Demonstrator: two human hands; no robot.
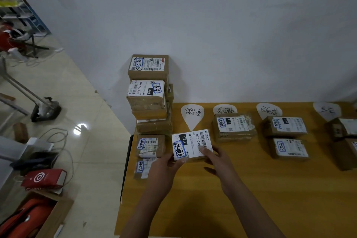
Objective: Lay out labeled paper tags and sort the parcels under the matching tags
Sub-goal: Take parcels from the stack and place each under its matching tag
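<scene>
1. Both hands share the grip on one parcel (192, 144): the left hand (165, 168) clamps its near-left corner, and the right hand (216, 160) clamps its near-right edge with the thumb pressed on the white label. The parcel is just above the table (251, 189) or resting on it; I cannot tell which.
2. Far left, a tall stack of parcels (149, 100) waits unsorted at the table's edge, with two more flat parcels (149, 146) lying in front of it.
3. The held parcel sits just below the first tag (192, 116), which has nothing else under it.
4. The second tag (224, 110) has one parcel (233, 127) under it; the third tag (268, 110) has two; the fourth tag (326, 110) has parcels partly cut off at the right edge.
5. The step in hand looks like reading the blue handwritten mark on the label. It seems closer to the second tag's writing, though the blur leaves that unsure.
6. If so, the next move calls for carrying the parcel right and setting it down near the one already there.
</scene>
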